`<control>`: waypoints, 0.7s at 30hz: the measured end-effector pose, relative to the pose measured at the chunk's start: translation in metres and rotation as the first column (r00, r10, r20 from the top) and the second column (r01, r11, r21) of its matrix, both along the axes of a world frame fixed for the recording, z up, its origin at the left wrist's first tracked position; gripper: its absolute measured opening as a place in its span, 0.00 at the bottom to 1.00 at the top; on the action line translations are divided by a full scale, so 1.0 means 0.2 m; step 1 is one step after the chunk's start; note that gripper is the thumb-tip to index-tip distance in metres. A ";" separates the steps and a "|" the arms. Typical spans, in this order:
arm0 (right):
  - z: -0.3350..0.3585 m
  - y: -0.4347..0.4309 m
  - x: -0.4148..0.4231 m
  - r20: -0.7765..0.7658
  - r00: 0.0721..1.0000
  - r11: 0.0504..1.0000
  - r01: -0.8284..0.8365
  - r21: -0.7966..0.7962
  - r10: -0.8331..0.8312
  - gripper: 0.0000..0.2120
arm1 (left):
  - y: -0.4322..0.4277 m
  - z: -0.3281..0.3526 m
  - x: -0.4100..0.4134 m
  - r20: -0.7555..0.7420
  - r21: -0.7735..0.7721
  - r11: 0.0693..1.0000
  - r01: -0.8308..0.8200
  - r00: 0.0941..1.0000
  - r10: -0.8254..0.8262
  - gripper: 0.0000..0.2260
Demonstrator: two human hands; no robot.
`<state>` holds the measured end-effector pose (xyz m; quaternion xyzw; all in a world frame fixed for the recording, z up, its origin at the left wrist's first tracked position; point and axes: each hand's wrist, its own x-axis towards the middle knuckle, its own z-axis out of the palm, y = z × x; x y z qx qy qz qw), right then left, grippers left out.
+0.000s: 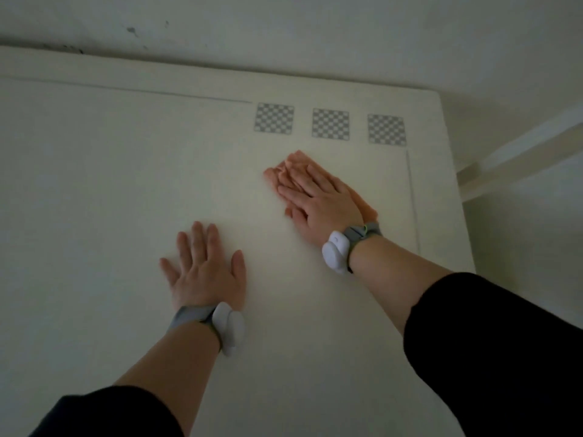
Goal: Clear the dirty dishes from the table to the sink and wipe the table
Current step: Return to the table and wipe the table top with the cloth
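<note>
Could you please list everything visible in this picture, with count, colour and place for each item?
table: one, cream-white, fills most of the view, its far edge against the wall
cloth: one, peach-orange, flat on the table's right half, under the right hand
checkered squares: three, grey and white, in a row on the table beyond the cloth
wall: one, white with a few dark marks, behind the table
wristbands: two, grey straps with white units, one on each wrist
sleeves: two, black, on both forearms near the bottom edge
left hand: one, flat on the bare table, fingers spread
right hand: one, pressed flat on the cloth
</note>
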<state>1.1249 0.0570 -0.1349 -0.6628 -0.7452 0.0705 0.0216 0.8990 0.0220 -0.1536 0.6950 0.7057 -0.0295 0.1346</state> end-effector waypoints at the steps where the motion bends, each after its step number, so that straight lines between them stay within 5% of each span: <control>1: 0.00 0.08 -0.04 -0.014 1.000 1.000 0.024 -0.014 -0.024 0.25 | 0.00 0.00 0.00 -0.007 0.001 1.000 -0.001 1.000 0.001 0.32; 8: -0.01 0.35 -0.42 -0.112 0.990 0.994 -0.094 -0.050 0.088 0.26 | 0.02 0.01 0.00 -0.013 -0.011 1.000 -0.013 1.000 0.012 0.32; 12: 0.01 0.44 -0.23 -0.008 0.993 0.993 -0.117 -0.025 0.116 0.27 | 0.01 0.01 0.00 -0.021 0.001 1.000 -0.012 1.000 0.012 0.32; 14: 0.02 0.47 0.01 0.114 0.993 0.999 -0.006 0.041 0.002 0.34 | 0.02 0.02 0.00 -0.016 0.006 1.000 -0.016 1.000 0.016 0.31; 16: 0.01 0.44 0.28 0.054 0.966 0.967 0.249 0.054 -0.252 0.32 | 0.02 0.02 -0.01 -0.015 0.009 1.000 -0.014 1.000 0.014 0.31; 21: -0.05 0.33 0.60 -0.030 0.707 0.707 0.703 -0.071 -0.706 0.27 | 0.00 0.03 -0.01 0.009 0.026 1.000 -0.006 1.000 0.006 0.31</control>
